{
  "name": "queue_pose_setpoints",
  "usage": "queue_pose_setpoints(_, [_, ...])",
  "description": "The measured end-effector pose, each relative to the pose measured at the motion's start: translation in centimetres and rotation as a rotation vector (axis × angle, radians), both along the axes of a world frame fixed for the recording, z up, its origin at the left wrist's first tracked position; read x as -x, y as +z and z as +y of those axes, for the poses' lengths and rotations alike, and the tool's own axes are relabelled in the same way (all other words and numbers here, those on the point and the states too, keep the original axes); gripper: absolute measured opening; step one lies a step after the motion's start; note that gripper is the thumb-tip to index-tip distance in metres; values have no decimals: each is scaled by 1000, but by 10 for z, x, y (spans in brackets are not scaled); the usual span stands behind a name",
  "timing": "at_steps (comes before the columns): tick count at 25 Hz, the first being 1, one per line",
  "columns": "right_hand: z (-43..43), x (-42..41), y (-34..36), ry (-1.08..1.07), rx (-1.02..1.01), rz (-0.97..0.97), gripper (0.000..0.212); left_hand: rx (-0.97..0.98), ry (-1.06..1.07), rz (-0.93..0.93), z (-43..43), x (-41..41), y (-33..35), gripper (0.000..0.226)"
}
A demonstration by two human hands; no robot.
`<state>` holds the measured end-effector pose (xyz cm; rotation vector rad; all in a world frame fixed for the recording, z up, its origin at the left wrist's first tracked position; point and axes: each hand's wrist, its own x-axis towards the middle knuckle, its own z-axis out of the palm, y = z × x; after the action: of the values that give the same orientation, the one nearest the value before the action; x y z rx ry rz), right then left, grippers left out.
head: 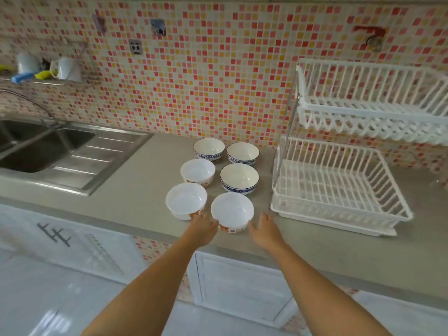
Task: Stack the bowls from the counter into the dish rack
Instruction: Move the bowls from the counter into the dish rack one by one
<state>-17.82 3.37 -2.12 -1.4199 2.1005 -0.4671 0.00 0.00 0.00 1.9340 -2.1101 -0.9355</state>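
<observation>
Several white bowls stand upright in two rows on the grey counter [135, 190]. The nearest bowl [232, 210] has an orange pattern low on its side. My left hand [203, 230] touches its left side with the fingers apart. My right hand [264, 230] is spread open just right of it, close to its wall but holding nothing. Another orange-patterned bowl [186, 200] sits to the left. Three blue-patterned bowls, the closest one [239, 178], stand farther back. The white two-tier dish rack [339, 214] stands empty to the right.
A steel sink [36, 146] with a drainboard lies at the left. White jugs and a sponge sit on a shelf [46, 81] above it. The tiled wall runs behind the counter. White cabinet doors [242, 282] are below the counter edge.
</observation>
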Motion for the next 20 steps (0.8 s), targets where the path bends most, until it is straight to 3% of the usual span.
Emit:
queue_pose_setpoints(6, [-59, -4, -25, -167, -97, -175, 66, -91, 124, 117, -49, 19, -38, 51])
queue_pose_setpoints(10, [-69, -9, -38, -208, -102, -171, 54, -87, 146, 19, -63, 29, -46, 39])
queue_pose_setpoints(15, [-63, -22, -18, -313, 132, -179, 47, 33, 246, 209, -69, 24, -23, 31])
queue_pose_setpoints(20, [-77, -30, 76, -260, 483, -78, 39, 346, 195, 470, -99, 14, 56, 11])
